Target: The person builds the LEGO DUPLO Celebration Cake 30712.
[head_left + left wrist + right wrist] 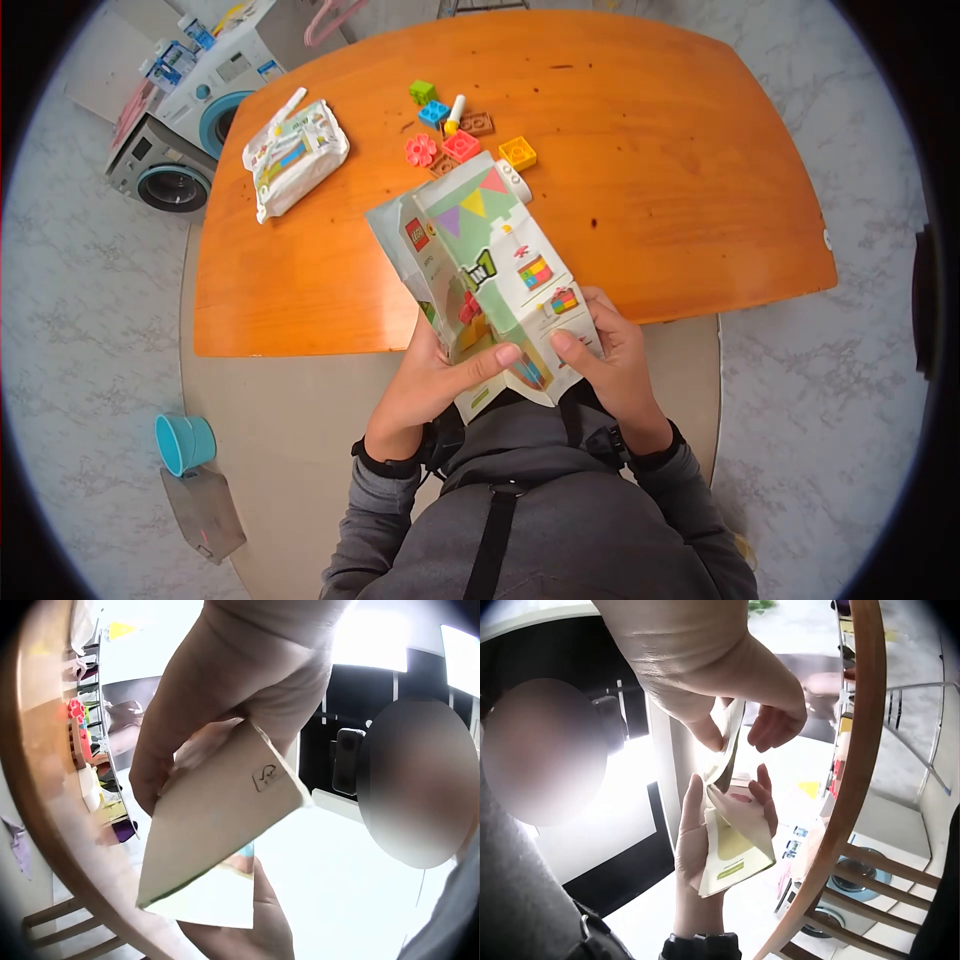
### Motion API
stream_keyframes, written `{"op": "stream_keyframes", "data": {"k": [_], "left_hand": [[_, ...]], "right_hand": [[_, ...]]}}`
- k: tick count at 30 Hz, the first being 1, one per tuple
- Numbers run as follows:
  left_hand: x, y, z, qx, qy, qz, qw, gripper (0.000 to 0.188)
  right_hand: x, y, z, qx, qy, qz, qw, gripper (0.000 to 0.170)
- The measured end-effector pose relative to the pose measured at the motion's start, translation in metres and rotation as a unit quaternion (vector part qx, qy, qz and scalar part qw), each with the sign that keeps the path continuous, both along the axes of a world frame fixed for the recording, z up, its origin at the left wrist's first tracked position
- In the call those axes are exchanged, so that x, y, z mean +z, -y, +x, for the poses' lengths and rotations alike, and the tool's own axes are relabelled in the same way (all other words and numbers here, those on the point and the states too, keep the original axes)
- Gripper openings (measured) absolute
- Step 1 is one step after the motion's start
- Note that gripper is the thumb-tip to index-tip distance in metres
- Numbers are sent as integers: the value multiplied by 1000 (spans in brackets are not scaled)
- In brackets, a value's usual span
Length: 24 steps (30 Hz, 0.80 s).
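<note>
A folded LEGO instruction leaflet (535, 240), green and white with printed bunting and brick models, spans both hands above the table's near edge. Its lower left side is held by my left hand (420, 385), the thumb lying across the printed face. On the lower right edge, my right hand (622, 370) pinches the paper between thumb and fingers. Creases divide the sheet into panels, and its pale outer side (217, 810) shows in the left wrist view. Beyond its top edge lie a red brick (462, 146), a yellow brick (518, 153) and a pink flower piece (421, 150).
On the wooden table (680, 170) are also a green brick (422, 92), a blue brick (433, 113), brown bricks (477, 123) and a white candle-like piece (456, 112). A white printed package (300, 160) lies at the left. A blue bucket (186, 444) stands on the floor.
</note>
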<state>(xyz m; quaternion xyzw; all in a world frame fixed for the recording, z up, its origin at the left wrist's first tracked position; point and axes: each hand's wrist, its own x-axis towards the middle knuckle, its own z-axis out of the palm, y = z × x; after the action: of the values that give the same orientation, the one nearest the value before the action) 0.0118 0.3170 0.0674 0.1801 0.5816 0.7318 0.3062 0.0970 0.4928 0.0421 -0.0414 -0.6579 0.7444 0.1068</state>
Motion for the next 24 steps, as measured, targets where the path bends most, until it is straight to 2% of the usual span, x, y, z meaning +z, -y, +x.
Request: {"op": "stream_keyframes", "data": {"k": [3, 5, 6, 7, 10, 13, 15, 17, 19, 20, 21, 24], "left_hand": [[10, 7, -10, 9, 14, -8, 1000, 72], [20, 11, -21, 13, 64, 10, 998, 72], [24, 14, -27, 8, 79, -9, 997, 65], [27, 15, -34, 6, 72, -8, 997, 65], [33, 12, -60, -4, 164, 13, 986, 49], [40, 6, -92, 1, 207, -10, 978, 38], [51, -4, -123, -15, 177, -19, 984, 33], [66, -17, -160, -39, 122, -40, 991, 25], [84, -32, -200, -55, 100, -46, 992, 28], [86, -42, -219, -47, 103, 0, 994, 30], [88, -49, -235, -44, 100, 3, 994, 30], [88, -75, -283, -25, 15, 7, 1000, 31]], "right_hand": [[8, -11, -3, -9, -22, 24, 999, 27], [13, -17, -10, 29, -8, -64, 997, 33], [16, -21, -15, 33, -21, -25, 999, 37], [18, -24, -20, 30, -27, -23, 999, 37], [24, -35, -35, 63, 6, -6, 998, 36], [35, -48, -58, 85, 34, 6, 996, 36], [44, -64, -83, 68, 22, 73, 995, 37], [58, -85, -118, 75, 18, 81, 994, 41], [74, -104, -155, 56, 13, 107, 993, 45], [82, -113, -173, 37, 8, 134, 990, 48], [85, -122, -189, 40, 5, 136, 990, 48], [80, -148, -241, 5, 14, 188, 982, 53]]}}
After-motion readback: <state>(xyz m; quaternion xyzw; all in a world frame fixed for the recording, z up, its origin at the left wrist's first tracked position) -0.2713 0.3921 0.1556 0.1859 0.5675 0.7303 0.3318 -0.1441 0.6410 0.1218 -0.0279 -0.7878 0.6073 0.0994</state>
